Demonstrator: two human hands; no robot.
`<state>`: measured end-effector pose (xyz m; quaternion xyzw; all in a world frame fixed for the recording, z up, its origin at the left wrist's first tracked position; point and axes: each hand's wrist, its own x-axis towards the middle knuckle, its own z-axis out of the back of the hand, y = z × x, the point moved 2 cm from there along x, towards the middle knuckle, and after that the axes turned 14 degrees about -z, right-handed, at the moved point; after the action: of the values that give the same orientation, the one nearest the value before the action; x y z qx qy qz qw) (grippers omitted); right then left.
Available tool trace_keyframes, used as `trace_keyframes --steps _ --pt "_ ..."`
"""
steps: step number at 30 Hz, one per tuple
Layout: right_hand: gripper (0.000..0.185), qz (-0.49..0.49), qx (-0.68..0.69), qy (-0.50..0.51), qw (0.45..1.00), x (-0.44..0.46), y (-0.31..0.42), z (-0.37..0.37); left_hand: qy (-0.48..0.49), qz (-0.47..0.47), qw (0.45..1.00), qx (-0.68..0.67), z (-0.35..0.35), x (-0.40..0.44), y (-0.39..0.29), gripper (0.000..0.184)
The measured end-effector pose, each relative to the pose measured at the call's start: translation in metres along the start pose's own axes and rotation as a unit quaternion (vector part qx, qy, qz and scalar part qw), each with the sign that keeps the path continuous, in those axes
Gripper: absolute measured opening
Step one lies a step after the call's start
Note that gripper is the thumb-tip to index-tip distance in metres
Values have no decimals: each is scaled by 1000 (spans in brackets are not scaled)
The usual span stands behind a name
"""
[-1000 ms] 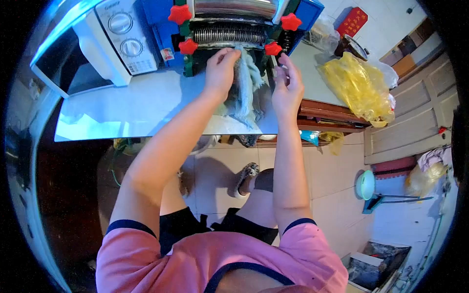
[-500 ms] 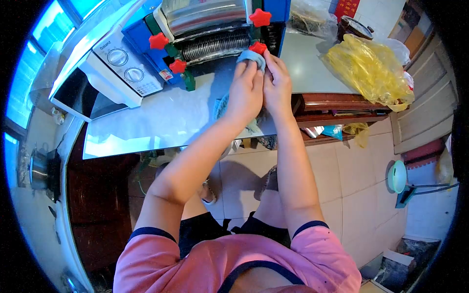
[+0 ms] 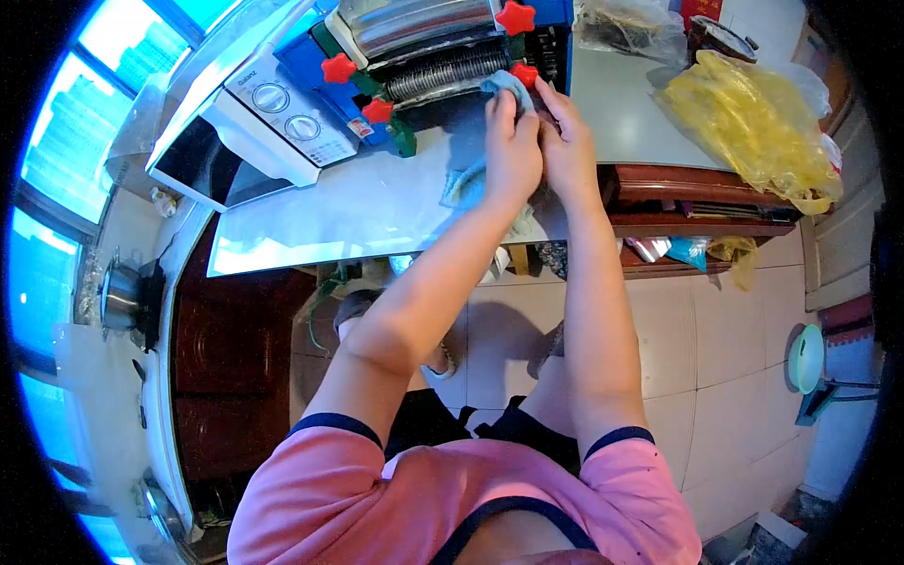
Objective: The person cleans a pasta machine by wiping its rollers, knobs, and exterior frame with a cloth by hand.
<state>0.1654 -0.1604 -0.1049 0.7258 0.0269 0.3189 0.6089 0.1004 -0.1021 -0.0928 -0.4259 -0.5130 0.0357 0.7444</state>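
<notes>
A light blue cloth (image 3: 507, 85) is bunched against the lower right red star knob (image 3: 524, 74) of a blue roller machine (image 3: 345, 102). My left hand (image 3: 513, 151) is closed on the cloth, its fingers pointing up toward the knob. Pressed close beside it, my right hand (image 3: 570, 155) has its index finger stretched up by the knob, and its other fingers are partly hidden behind the left hand. The ridged metal roller (image 3: 447, 77) lies just left of the cloth. Under my left wrist a second bluish cloth part (image 3: 464, 185) rests on the counter.
A white microwave (image 3: 287, 113) stands left of the machine on the pale counter (image 3: 348, 212). To the right lie a yellow plastic bag (image 3: 749, 122) and a lidded pot (image 3: 720, 40). Open drawers (image 3: 697, 193) sit under the right counter. A green basin (image 3: 806, 359) is at far right.
The camera view has turned, so the scene sits further right. Both hands stay at the same knob with the cloth, and the right index finger is now more apart from the left hand.
</notes>
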Motion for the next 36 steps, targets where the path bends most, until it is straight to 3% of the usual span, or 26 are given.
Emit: trace_keyframes --steps 7,10,19,21,22,25,27,30,33,36 --pt "44 -3 -25 -12 1000 0 4 1 -7 -58 997 49 -3 -7 -7 32" --pt "43 -15 -21 -5 1000 -2 7 1 38 16 999 31 3 4 -4 37" --pt "45 -35 -20 -5 999 -2 8 3 37 -28 999 28 3 -4 -6 35" --pt "46 -2 -30 -22 999 -3 5 2 87 1 995 48 11 6 -6 36" --pt "46 -7 -31 -23 999 -6 3 2 57 98 982 -153 9 14 -1 35" --pt "48 -26 -16 -1 1000 -3 2 3 65 126 975 -169 11 10 -8 37" --pt "47 -8 -25 -13 1000 0 4 4 86 115 985 -97 11 3 -20 38" --pt "47 24 -72 -30 997 -1 4 4 8 157 951 -268 10 2 -12 30" --pt "46 -13 -52 -27 998 -6 5 2 3 198 910 -364 18 28 8 24" --pt "45 -20 -62 -15 998 -4 4 3 -11 213 904 -369 21 23 2 24"
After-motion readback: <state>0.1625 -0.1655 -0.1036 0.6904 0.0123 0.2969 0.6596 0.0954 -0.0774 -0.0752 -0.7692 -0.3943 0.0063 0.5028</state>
